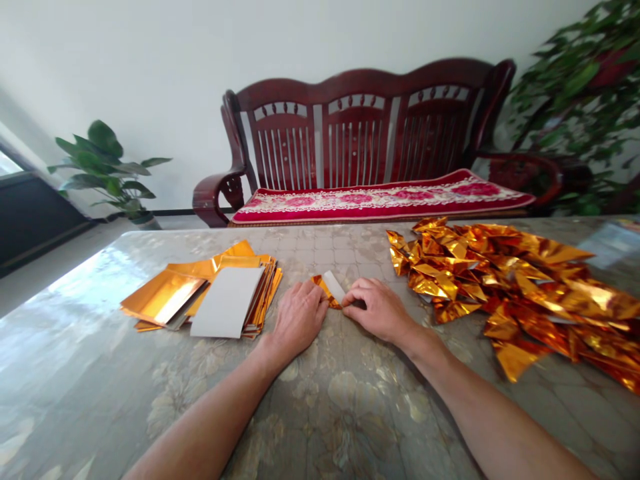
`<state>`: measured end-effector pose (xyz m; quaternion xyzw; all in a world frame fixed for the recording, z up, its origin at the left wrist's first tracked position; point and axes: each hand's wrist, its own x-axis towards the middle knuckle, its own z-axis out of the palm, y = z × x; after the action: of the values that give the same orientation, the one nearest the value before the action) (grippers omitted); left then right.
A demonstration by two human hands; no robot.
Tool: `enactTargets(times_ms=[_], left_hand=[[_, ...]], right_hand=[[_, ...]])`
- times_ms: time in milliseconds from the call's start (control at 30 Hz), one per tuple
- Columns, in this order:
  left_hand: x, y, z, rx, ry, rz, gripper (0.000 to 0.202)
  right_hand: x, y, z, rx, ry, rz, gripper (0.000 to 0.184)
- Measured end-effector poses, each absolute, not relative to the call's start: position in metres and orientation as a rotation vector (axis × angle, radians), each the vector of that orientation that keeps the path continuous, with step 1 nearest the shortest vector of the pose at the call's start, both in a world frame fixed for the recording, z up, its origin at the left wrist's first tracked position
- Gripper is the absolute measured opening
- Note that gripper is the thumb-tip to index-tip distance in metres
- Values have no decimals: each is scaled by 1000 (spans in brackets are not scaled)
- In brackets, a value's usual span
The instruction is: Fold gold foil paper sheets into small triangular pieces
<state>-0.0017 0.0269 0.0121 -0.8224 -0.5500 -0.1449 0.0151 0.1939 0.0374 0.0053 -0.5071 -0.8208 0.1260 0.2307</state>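
Observation:
A small sheet of gold foil paper [331, 289], partly folded with its white back showing, lies on the table between my hands. My left hand [297, 319] presses on its left side with fingers curled over the paper. From the right, my right hand [376, 308] pinches the sheet's edge. A stack of flat gold foil sheets [210, 293], one turned white side up, sits just left of my left hand. A heap of folded gold foil pieces [515, 283] spreads out to the right of my right hand.
The table [320, 407] has a glossy floral cover. Behind it stands a dark red wooden bench [370, 140] with a red cushion. A potted plant [107, 170] is at the back left and another plant [585, 93] at the back right.

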Motion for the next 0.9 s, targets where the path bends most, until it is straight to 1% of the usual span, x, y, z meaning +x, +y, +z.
enactTargets(times_ms=[33,167,333,500,900], left_hand=[[-1,26,12,-2539,-1719,-438,17],[2,22,14,-2461,-1760,-410,16],[1,20,15,-2392,-1777,-379,22],[-1,21,13,-2383,-1758,-363,28],[1,25,10,-2339,-1786,-263,31]], right_hand=[[193,37,6,-1403,-2263,329,4],[188,33,8,-1421,-2310,240,11],[182,29,10,-1461,-2370,99,16],[177,25,13,-1544,-2391,39,18],[171,23,15,-1620,-2402,-47,17]])
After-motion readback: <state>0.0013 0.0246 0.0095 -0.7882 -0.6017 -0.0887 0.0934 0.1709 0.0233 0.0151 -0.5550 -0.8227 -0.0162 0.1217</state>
